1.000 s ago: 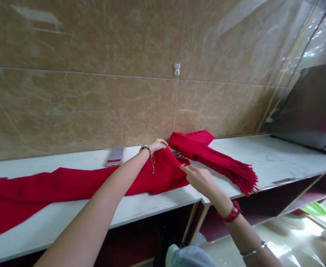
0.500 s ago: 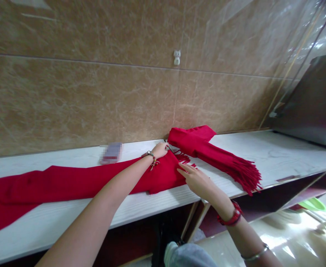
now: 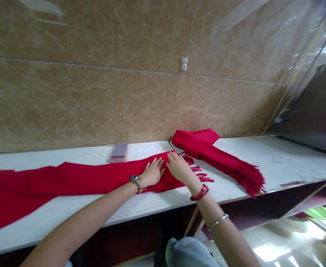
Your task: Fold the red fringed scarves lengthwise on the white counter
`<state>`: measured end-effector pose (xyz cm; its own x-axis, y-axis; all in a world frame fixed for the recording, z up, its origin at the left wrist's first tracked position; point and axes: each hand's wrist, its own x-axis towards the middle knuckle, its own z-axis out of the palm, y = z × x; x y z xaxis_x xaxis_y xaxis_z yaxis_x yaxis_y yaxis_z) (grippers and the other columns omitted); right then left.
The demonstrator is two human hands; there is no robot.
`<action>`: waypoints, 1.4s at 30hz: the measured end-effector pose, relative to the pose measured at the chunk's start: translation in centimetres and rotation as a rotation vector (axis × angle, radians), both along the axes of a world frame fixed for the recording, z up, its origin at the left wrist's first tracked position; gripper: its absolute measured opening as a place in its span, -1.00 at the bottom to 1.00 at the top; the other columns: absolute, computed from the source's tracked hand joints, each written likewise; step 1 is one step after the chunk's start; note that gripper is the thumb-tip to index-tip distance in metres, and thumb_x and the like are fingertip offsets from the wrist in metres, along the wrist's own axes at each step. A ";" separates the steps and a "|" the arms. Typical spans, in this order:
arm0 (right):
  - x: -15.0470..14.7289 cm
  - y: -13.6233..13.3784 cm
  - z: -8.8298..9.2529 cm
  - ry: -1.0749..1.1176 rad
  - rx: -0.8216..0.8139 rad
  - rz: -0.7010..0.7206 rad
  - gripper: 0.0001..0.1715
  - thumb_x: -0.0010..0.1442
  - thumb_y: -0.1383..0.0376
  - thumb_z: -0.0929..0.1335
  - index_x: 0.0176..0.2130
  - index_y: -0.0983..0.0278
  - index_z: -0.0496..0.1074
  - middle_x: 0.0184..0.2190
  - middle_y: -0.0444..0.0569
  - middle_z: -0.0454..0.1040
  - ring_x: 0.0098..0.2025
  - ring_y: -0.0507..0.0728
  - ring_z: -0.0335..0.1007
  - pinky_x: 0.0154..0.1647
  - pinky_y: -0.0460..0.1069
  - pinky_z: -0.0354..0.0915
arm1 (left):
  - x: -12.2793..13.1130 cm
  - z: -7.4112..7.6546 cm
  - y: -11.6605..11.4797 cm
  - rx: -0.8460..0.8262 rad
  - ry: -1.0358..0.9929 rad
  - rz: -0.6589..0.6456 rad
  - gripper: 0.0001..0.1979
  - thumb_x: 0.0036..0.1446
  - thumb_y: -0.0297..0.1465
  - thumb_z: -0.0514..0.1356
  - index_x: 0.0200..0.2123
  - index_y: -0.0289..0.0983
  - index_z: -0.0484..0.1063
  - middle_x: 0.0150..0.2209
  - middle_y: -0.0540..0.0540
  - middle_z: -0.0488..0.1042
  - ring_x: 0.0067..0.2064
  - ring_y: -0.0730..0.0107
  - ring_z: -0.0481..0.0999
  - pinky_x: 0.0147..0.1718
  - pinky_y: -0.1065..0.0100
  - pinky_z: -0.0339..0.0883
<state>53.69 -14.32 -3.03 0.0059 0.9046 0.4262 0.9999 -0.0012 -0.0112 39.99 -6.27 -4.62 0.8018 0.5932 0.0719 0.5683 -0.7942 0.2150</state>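
A long red scarf [image 3: 90, 180] stretches along the white countertop [image 3: 140, 207] from the left edge of view, its fringe spread at the right end. My left hand [image 3: 152, 173] lies flat on it with fingers spread. Beside it, my right hand [image 3: 179, 168] rests on the scarf near the fringed end, fingers stretched out and slightly bent. Neither hand grips the cloth. Just right of the fringe lies a second red scarf [image 3: 215, 154], folded over itself, with its tassels pointing toward the counter's front edge.
A small pixelated box-like item [image 3: 119, 152] stands behind the scarf, near the brown tiled wall [image 3: 110, 107]. A dark grey appliance-like block [image 3: 313, 111] sits at the counter's right end. Open shelves [image 3: 252, 211] run beneath, and a green basin [image 3: 320, 213] is at the lower right.
My left hand has come off the scarf's far corner and now lies flat on the cloth. My right hand has moved left and farther onto the scarf. The fringe now shows more.
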 end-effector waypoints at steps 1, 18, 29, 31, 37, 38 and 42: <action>-0.2 0.6 -0.4 0.000 -0.027 -0.014 -0.52 0.24 0.35 0.14 0.13 0.45 0.17 0.13 0.28 0.21 0.21 0.21 0.03 0.13 0.18 0.07 | 0.0 -0.2 -0.1 -0.012 -0.004 0.008 -0.48 0.25 -0.26 -0.18 0.24 -0.29 -0.04 0.29 -0.21 -0.11 0.29 0.10 -0.20 0.15 -0.01 -0.14; 0.0 3.2 -0.7 -0.013 -0.195 -0.154 -0.46 0.26 0.30 0.10 0.18 0.43 0.10 0.22 0.22 0.07 0.26 0.23 -0.12 0.18 0.24 -0.10 | -1.1 -0.9 0.8 -0.020 -0.147 0.234 -0.46 0.23 -0.23 -0.18 0.22 -0.31 0.02 0.28 -0.24 -0.07 0.26 0.00 -0.07 0.12 -0.04 -0.10; 0.2 5.3 -3.2 -0.123 -0.316 -0.063 -0.52 0.30 0.26 0.07 0.16 0.22 0.17 0.23 0.10 0.06 0.26 0.22 -0.10 0.14 0.26 0.01 | -2.1 -0.9 0.4 -0.011 -0.062 0.266 -0.40 0.21 -0.15 -0.20 0.24 -0.34 0.00 0.28 -0.20 -0.08 0.27 0.15 -0.06 0.17 0.05 -0.14; 0.6 5.3 -3.3 -0.160 -0.320 -0.048 -0.55 0.30 0.27 0.07 0.13 0.18 0.22 0.23 0.07 0.08 0.26 0.22 -0.10 0.13 0.27 0.02 | -2.3 -1.0 0.4 -0.014 -0.052 0.298 -0.38 0.20 -0.13 -0.21 0.23 -0.36 0.00 0.28 -0.21 -0.07 0.27 0.14 -0.07 0.18 0.05 -0.16; 0.8 5.4 -3.2 -0.171 -0.302 -0.029 -0.56 0.29 0.27 0.08 0.11 0.18 0.23 0.20 0.08 0.14 0.24 0.22 -0.04 0.11 0.26 0.05 | -3.5 -1.6 0.8 -0.048 -0.007 0.346 -0.40 0.21 -0.17 -0.22 0.24 -0.36 -0.03 0.29 -0.18 -0.12 0.29 0.15 -0.14 0.18 0.01 -0.21; 0.8 5.4 -3.3 -0.170 -0.296 -0.021 -0.56 0.28 0.27 0.09 0.11 0.18 0.23 0.20 0.08 0.15 0.24 0.21 -0.03 0.11 0.25 0.05 | -4.0 -1.6 0.9 -0.056 0.007 0.349 -0.41 0.22 -0.19 -0.21 0.25 -0.36 -0.04 0.29 -0.18 -0.14 0.29 0.14 -0.16 0.18 -0.01 -0.22; 0.7 5.5 -3.6 -0.130 -0.269 -0.065 -0.54 0.29 0.25 0.08 0.13 0.20 0.21 0.18 0.08 0.18 0.22 0.18 0.02 0.11 0.21 0.07 | -6.9 -0.9 1.7 -0.101 0.063 0.345 -0.42 0.19 -0.18 -0.13 0.23 -0.27 0.02 0.29 -0.15 -0.12 0.28 0.07 -0.15 0.15 -0.07 -0.16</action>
